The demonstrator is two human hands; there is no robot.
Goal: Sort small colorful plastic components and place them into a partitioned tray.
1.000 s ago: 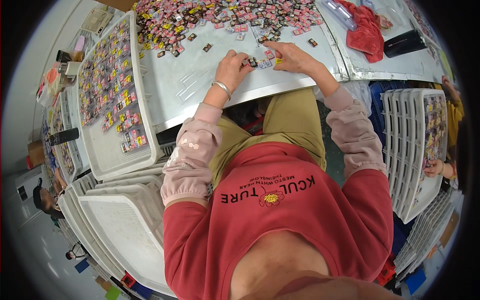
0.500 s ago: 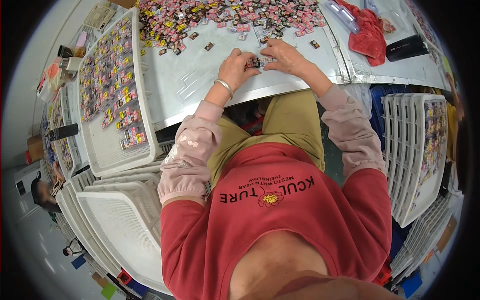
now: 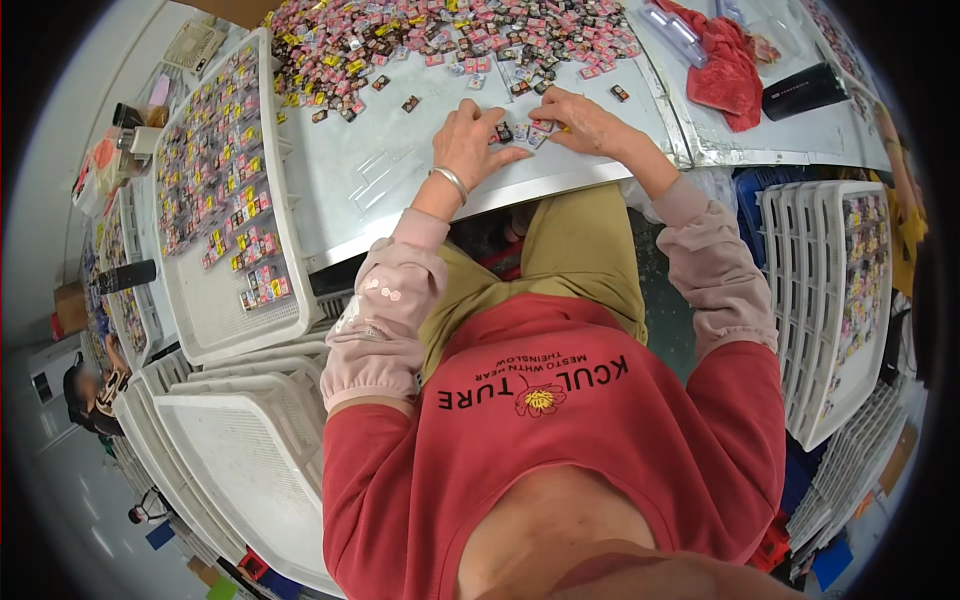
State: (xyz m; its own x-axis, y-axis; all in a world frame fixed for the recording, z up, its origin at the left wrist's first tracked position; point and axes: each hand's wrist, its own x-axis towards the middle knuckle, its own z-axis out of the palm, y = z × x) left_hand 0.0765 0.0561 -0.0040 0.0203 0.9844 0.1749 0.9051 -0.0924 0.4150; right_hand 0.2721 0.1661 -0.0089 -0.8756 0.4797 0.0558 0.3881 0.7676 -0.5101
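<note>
On the metal table in front of me, several small printed blocks, black, white and pink, lie loosely between my hands. My left hand, with a silver bangle at the wrist, curves round their left end. Its thumb stretches out below, apart from the fingers, and a fingertip meets a black block. At the other end my right hand has its fingers bent inward over small blocks, with a bit of yellow showing at them. Beyond both hands spreads a large heap of similar blocks in pink, black and yellow.
To the left, a white tray holds rows of grouped blocks; stacked white trays stand nearer. Right of me are more stacked trays. A red cloth and a black cylinder lie on the table's right part.
The blocks between my hands, a tight row before, now lie looser and turned apart. My right hand has shifted slightly right and nearer, and my left thumb has stretched out.
</note>
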